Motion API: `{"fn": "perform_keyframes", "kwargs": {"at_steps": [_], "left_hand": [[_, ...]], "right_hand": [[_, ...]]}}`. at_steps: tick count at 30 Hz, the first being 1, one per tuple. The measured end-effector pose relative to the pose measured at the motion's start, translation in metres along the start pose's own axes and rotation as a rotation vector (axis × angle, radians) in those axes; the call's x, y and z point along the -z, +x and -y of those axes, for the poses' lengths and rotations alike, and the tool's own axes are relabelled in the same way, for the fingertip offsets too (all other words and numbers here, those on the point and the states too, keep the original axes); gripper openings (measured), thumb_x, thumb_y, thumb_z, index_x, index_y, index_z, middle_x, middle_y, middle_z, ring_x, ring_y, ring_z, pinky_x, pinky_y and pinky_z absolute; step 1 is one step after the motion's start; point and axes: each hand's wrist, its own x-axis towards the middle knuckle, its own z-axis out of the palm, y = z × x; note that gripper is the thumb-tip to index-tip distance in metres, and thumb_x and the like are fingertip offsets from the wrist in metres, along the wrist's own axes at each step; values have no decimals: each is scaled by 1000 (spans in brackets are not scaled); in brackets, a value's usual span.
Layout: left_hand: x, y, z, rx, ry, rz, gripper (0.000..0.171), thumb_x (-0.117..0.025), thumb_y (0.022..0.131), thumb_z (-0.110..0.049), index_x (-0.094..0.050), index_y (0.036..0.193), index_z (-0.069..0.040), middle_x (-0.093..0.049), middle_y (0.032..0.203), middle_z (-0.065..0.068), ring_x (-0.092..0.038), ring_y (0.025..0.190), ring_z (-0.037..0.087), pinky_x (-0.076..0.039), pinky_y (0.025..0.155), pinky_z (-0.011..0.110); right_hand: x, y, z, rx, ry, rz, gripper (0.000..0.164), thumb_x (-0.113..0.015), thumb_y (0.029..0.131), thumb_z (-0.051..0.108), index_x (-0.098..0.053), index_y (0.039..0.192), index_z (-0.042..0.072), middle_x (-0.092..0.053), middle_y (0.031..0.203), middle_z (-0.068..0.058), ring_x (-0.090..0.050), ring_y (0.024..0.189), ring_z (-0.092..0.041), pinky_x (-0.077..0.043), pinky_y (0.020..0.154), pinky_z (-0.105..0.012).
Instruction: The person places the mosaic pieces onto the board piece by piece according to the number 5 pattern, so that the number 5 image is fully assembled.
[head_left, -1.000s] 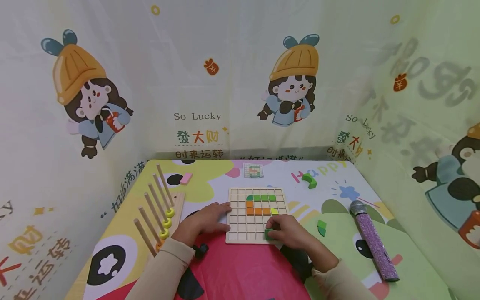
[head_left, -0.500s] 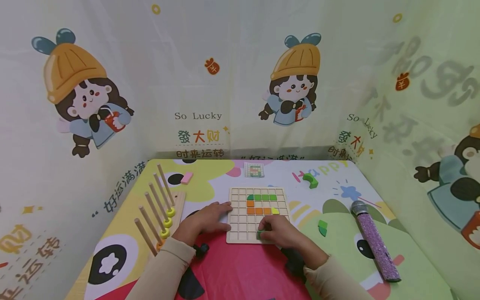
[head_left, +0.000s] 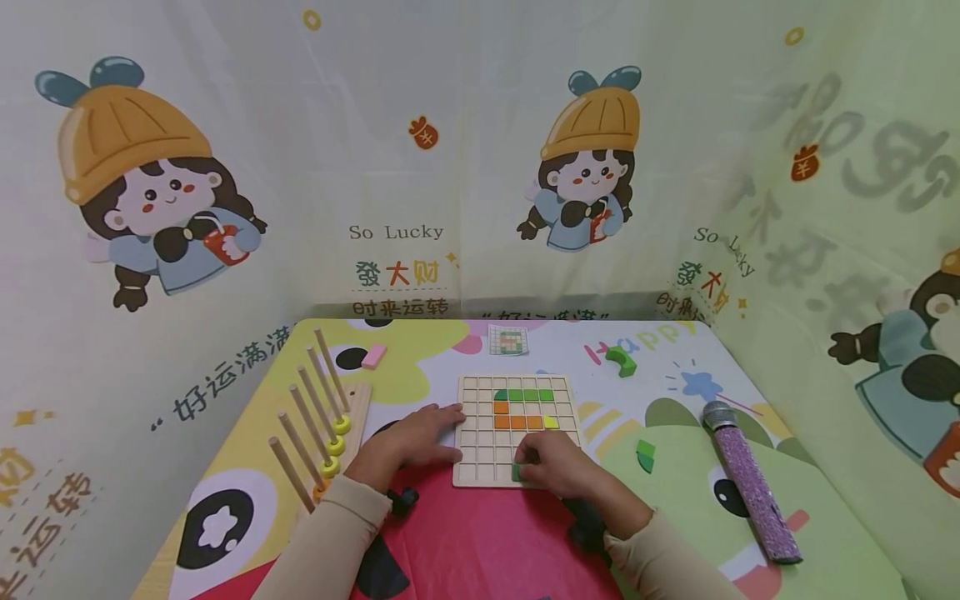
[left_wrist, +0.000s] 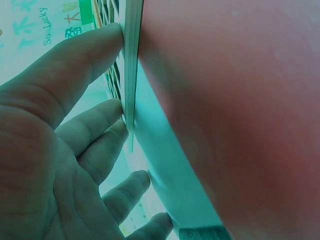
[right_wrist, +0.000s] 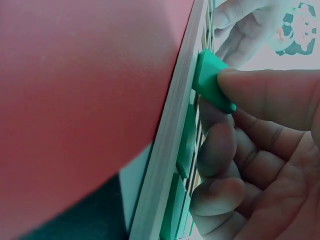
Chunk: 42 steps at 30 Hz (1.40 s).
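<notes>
A pale wooden grid board point(head_left: 480, 446) lies in front of the person, with colored tiles in its cells: a row of green tiles point(head_left: 531, 396), several orange tiles point(head_left: 517, 422) and a yellow tile point(head_left: 551, 422). Fairly straight fingers of the left hand point(head_left: 423, 437) touch the board's left edge, the thumb nearer the body. Over the near row, the right hand point(head_left: 562, 462) pinches a green tile point(right_wrist: 212, 80) between thumb and fingers; it is tilted against the board's near edge in the right wrist view. Two more green tiles point(right_wrist: 187, 142) sit along that edge, hidden by the hand from above.
Left of the board stands a wooden peg rack point(head_left: 358, 408) with yellow rings. Behind it is a pattern card point(head_left: 508, 340); a pink block point(head_left: 373, 357) lies back left. To the right are a green arch block point(head_left: 621, 362), small green pieces point(head_left: 645, 456) and a purple glittery microphone point(head_left: 753, 483).
The right hand has shifted left along the board's near row with the green tile, mostly in the first half second. The left hand stays at the board's edge.
</notes>
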Motion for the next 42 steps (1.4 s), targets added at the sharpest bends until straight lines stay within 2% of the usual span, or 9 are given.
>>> {"fn": "perform_keyframes", "kwargs": {"at_steps": [6,12,18,21,27,32,42], "left_hand": [[1,0,-2,-9,0,2,67,-78,90,-35,-54,152,-20,-42,165,0,-33,153,35,-38,119,54],[1,1,-1,-8,-4,1,68,-78,90,-37,-54,152,-21,-42,164,0,-34,152,35,-39,118,53],[1,2,0,0,5,-2,69,-79,90,-38,-54,152,-21,-43,164,-1,-34,152,35,-40,118,53],[0,2,0,6,4,2,69,-79,90,-38,-54,152,-21,-42,164,-1,-34,153,35,-40,118,53],[-1,1,0,16,2,7,70,-79,89,-38,-54,152,-22,-43,164,-1,-35,152,35,-41,117,53],[-1,-1,-1,12,-1,9,69,-79,89,-38,-54,152,-21,-43,164,0,-36,151,35,-41,117,54],[1,0,-1,7,15,2,70,-78,90,-39,-53,152,-21,-43,164,-1,-35,152,34,-40,118,53]], "right_hand": [[1,0,1,11,-32,-4,8,-72,86,4,-71,86,11,-64,76,9,-53,71,-3,-49,68,-26],[0,-1,3,-25,-110,-3,8,-74,84,3,-72,85,10,-62,78,6,-53,76,-10,-49,71,-31],[0,-2,7,-8,-169,-14,12,-75,82,0,-74,89,10,-63,82,2,-55,78,-13,-50,72,-34],[0,-3,8,-19,-158,-12,10,-76,83,3,-74,89,10,-64,83,2,-56,79,-13,-51,73,-34],[2,-9,3,-122,-60,-7,11,-79,86,14,-72,95,12,-64,85,5,-57,81,-12,-51,74,-34],[10,-21,-7,-210,-5,-48,15,-80,87,17,-72,98,12,-63,84,6,-55,78,-12,-50,69,-29],[34,-50,-37,-391,-19,-133,19,-80,87,16,-73,103,9,-65,86,2,-54,76,-14,-48,64,-29]]}}
